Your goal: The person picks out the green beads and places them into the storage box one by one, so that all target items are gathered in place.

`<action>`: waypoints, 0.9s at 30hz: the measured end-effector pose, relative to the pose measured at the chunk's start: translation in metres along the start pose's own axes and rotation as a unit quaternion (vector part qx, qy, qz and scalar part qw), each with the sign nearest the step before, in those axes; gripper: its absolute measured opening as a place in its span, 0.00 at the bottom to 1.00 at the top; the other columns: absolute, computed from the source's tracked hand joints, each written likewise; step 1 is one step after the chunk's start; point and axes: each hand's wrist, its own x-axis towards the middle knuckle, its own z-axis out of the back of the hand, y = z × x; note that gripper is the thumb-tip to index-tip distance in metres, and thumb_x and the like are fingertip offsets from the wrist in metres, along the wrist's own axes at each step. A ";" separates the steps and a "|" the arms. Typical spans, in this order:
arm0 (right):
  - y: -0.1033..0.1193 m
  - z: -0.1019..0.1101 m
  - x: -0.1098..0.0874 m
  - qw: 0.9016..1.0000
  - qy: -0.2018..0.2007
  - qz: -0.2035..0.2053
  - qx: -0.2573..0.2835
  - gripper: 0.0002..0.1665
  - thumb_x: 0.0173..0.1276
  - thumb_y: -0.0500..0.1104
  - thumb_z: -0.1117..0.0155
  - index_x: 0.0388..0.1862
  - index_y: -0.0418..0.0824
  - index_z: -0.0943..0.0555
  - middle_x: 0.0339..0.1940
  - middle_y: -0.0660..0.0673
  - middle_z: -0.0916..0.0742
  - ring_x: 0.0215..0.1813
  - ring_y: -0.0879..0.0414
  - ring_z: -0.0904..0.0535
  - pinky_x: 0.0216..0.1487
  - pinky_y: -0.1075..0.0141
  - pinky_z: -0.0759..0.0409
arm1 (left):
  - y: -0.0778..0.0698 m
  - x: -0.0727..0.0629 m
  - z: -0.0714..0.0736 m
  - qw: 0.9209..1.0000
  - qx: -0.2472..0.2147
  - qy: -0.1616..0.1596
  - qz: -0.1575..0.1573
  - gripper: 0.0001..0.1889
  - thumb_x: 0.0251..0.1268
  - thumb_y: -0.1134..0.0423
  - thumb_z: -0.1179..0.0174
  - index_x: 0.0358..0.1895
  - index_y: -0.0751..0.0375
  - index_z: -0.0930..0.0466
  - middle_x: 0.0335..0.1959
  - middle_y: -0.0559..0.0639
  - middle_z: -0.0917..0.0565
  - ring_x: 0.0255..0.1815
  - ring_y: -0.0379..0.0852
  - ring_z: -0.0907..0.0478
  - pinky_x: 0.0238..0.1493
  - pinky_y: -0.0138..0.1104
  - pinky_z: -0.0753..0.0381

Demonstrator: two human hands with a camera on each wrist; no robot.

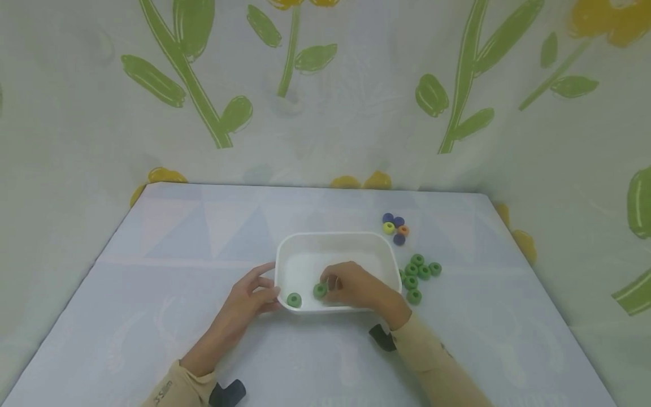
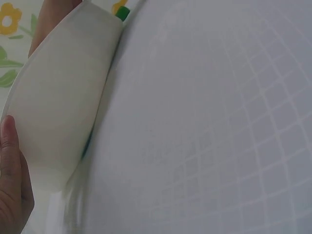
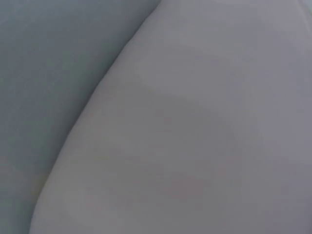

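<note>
A white plastic tray point(image 1: 333, 242) sits on the table, and its outer wall point(image 2: 63, 102) fills part of the left wrist view. At its left end my left hand point(image 1: 249, 297) holds the rim, thumb at the near corner. My right hand point(image 1: 356, 285) reaches inside the tray and pinches a green bead point(image 1: 320, 291) low over the floor. Another green bead point(image 1: 294, 300) lies in the near left corner. In the right wrist view only the tray's pale wall point(image 3: 185, 126) shows, close and blurred; the right fingers are hidden there.
Several green beads point(image 1: 424, 272) lie loose just right of the tray, one partly hidden by its rim. Behind them is a small group with dark blue beads point(image 1: 399, 239), a yellow bead point(image 1: 389, 228) and an orange bead point(image 1: 404, 230). A flowered cloth point(image 1: 330, 130) hangs behind the table.
</note>
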 end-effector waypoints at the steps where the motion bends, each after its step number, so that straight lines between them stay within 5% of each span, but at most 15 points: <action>1: 0.001 0.000 0.000 1.000 0.005 -0.002 0.002 0.14 0.61 0.42 0.26 0.47 0.48 0.14 0.35 0.55 0.13 0.40 0.60 0.21 0.48 0.64 0.18 | 0.000 0.000 0.000 1.000 0.001 -0.001 0.000 0.32 0.68 0.67 0.42 0.74 0.52 0.35 0.47 0.56 0.23 0.42 0.45 0.15 0.51 0.37 0.10; 15: 0.015 -0.005 0.006 0.999 0.041 0.005 -0.003 0.15 0.65 0.55 0.29 0.49 0.53 0.14 0.39 0.57 0.11 0.41 0.64 0.19 0.50 0.68 0.17 | -0.001 -0.002 0.000 1.000 0.003 0.010 -0.008 0.32 0.68 0.67 0.42 0.75 0.54 0.37 0.46 0.56 0.22 0.41 0.44 0.15 0.51 0.37 0.10; 27: 0.017 -0.005 0.006 0.999 0.052 0.014 -0.003 0.12 0.68 0.54 0.32 0.46 0.54 0.12 0.36 0.60 0.11 0.39 0.64 0.21 0.47 0.70 0.19 | -0.001 -0.003 0.000 1.000 0.007 0.009 -0.009 0.32 0.69 0.66 0.42 0.76 0.55 0.37 0.47 0.56 0.22 0.42 0.44 0.15 0.51 0.37 0.10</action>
